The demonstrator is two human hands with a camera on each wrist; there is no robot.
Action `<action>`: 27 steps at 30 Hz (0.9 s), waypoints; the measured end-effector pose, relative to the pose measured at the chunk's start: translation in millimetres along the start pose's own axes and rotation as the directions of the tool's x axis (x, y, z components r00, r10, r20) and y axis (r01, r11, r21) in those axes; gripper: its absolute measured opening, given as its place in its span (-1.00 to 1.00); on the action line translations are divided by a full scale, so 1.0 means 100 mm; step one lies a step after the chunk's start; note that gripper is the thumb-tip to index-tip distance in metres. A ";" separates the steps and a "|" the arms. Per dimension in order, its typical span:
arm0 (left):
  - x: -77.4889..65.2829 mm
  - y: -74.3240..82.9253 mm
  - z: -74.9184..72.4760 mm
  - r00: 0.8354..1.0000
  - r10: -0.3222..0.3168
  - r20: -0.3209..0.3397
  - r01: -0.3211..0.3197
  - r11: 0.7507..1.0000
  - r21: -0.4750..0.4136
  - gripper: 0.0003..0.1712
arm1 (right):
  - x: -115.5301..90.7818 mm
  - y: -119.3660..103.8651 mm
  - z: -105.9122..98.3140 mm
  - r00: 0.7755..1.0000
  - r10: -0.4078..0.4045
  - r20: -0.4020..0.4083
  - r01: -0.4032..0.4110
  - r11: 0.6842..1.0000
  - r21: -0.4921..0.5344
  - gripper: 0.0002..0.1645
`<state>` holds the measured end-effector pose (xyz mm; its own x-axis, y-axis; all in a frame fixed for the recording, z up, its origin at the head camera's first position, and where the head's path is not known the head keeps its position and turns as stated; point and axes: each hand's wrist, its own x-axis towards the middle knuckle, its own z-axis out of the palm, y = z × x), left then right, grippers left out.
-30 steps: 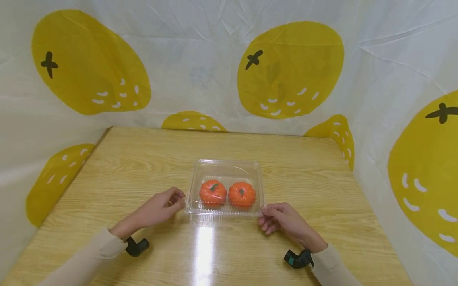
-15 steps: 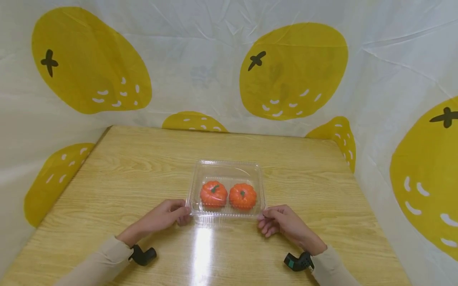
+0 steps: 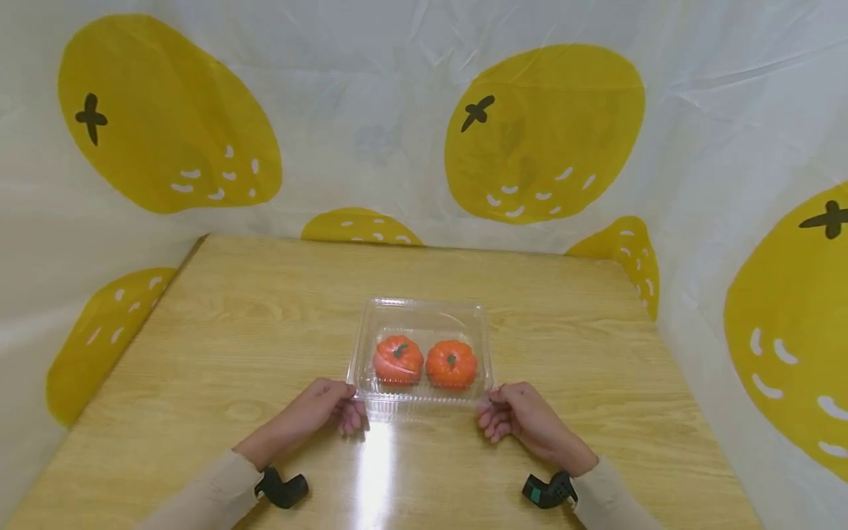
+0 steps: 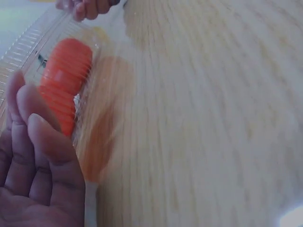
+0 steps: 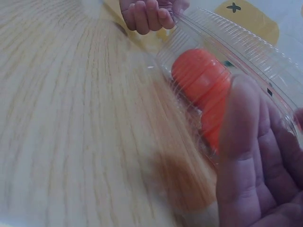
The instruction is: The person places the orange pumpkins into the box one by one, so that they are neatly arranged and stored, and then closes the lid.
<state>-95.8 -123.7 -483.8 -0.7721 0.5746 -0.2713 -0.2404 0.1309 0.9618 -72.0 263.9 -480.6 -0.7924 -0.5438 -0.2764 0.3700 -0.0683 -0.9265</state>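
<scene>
A clear plastic clamshell box (image 3: 424,316) lies in the middle of the head view, its lid down. Two small orange pumpkins with green stems sit side by side inside, a left pumpkin (image 3: 398,361) and a right pumpkin (image 3: 452,364). My left hand (image 3: 316,414) pinches the rim at the box's front left corner, thumb above and fingers below. At the front right corner, my right hand (image 3: 528,421) pinches the rim the same way. Both wrist views show the fingers beneath the overhanging rim and the pumpkins through the ribbed wall.
The box is on a wooden table (image 3: 278,294) with a bright glare streak near its front. A white curtain (image 3: 371,140) with big yellow fruit prints surrounds the table at the back and sides. Each wrist wears a black camera, one the left wrist camera (image 3: 283,491).
My left hand has moved right and nearer, from beside the box to its front left corner, and now pinches the rim. The right hand stays at its corner; the box has barely shifted.
</scene>
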 end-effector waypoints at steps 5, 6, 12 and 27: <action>0.00 -0.01 0.05 0.999 -0.021 -0.026 0.021 1.000 -0.005 -0.50 | -0.03 0.02 -0.01 1.000 -0.025 -0.001 0.025 1.000 -0.011 -0.59; -0.01 -0.01 0.05 0.999 -0.025 -0.028 0.025 1.000 0.000 -0.49 | -0.03 0.02 -0.01 1.000 -0.031 -0.002 0.031 0.999 -0.018 -0.58; -0.03 0.02 0.03 0.999 -0.029 -0.014 0.029 1.000 0.006 -0.52 | -0.04 0.00 -0.01 0.999 -0.043 -0.027 0.040 0.993 -0.109 -0.58; -0.02 0.00 -0.12 0.985 -0.119 0.124 0.133 0.985 -0.112 -0.55 | -0.05 -0.10 -0.09 0.994 0.106 0.006 -0.106 0.994 -0.042 -0.48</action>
<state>-101.5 -134.6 -483.5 -0.6591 0.6507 -0.3771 -0.4053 0.1151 0.9069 -76.1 275.4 -472.5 -0.7456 -0.5532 -0.3716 0.4312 0.0246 -0.9019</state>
